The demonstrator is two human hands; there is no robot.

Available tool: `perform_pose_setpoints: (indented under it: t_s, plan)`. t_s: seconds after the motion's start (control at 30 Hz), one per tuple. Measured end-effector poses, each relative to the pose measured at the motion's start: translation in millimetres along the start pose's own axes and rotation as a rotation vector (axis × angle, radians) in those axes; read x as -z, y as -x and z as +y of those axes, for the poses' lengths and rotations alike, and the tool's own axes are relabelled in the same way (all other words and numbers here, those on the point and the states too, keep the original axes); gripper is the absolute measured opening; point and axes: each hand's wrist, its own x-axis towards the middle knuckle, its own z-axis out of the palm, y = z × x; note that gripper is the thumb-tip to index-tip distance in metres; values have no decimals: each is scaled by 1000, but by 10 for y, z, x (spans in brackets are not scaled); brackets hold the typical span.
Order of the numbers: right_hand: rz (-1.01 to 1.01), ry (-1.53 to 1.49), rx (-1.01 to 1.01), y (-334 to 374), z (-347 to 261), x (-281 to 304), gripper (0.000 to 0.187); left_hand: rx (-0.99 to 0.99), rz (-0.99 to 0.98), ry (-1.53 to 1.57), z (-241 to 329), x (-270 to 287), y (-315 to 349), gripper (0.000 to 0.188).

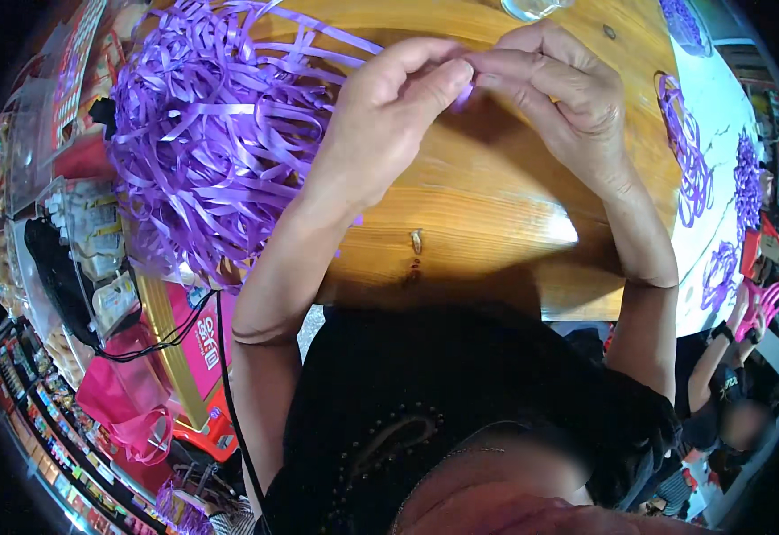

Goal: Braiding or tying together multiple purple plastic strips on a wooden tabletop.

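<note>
"Head view, centre top: report the state of the hands."

"Left hand [389, 125] and right hand [577, 98] are brought together, thumbs and forefingers pinching at one spot. A small piece of purple ribbon [463, 96] shows just below the fingertips; the fingers hide the rest."

"Why a grip from both sides?"

"Presumably because the ribbon is narrow and limp; a pinch from each hand would keep it steady. That is my judgement. The piece is above the wooden surface [487, 196], well clear of the heap."

"Position of the heap?"

"Heap of purple ribbon [215, 143], on the left, beside the left forearm. It probably lies there to be within easy reach. Strands run from its top toward the left hand; whether they join the pinched piece, I cannot tell."

"And on the right?"

"Looped ribbon bundle [688, 165] at the right edge of the wood, with another bunch [720, 275] on the white surface [706, 111]. Likely set apart so the strands do not mix with the loose heap."

"Other items noted?"

"Clear container [534, 7] at the far edge, apart from the hands, leaving them elbow room, I judge."
</note>
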Motion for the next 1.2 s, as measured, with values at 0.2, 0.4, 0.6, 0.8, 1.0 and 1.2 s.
perform_pose_setpoints:
  t_s: [0.2, 0.4, 0.6, 0.8, 1.0, 1.2]
  plan:
    - [-23, 179, -13, 9, -59, 23, 24, 78, -63, 105, -61, 37, 14, 13]
    - [49, 79, -151, 18, 190, 41, 22, -58, 84, -104, -68, 73, 37, 7]
    - [366, -653, 648, -140, 337, -74, 23, -151, 28, -262, -126, 90, 34, 7]
    - [-78, -62, -180, -82, -179, 187, 25, -333, 46, -379, -143, 47, 26, 6]
    - [-125, 113, -115, -54, -175, 192, 23, -194, 10, -350, -107, 79, 38, 7]
    - [460, 83, 847, -49, 413, -27, 21, -106, -30, -337, -12, 77, 25, 8]
